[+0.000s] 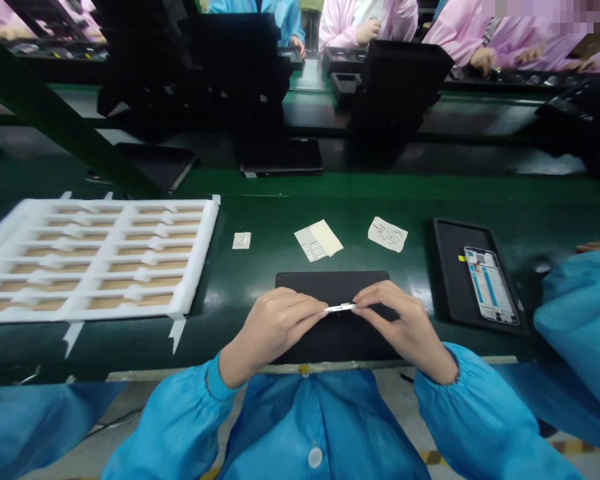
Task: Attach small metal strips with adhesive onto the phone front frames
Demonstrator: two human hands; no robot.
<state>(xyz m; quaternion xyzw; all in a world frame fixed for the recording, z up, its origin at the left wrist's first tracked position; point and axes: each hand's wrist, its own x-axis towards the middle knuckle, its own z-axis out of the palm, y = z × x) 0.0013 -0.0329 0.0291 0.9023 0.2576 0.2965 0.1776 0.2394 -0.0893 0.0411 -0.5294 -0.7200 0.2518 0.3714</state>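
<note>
My left hand [275,325] and my right hand [400,321] meet over a black mat [330,283] at the near edge of the green bench. Both pinch the ends of a small thin white strip [340,307], held flat between the fingertips just above the mat. Both arms wear blue sleeves.
A white foam tray [95,257] with slotted rows lies at the left. Small white stickers and paper backings [319,240] lie beyond the mat. A black tray with a phone part [487,283] sits at the right, beside a co-worker's blue sleeve [585,320]. People in pink and blue work across the line.
</note>
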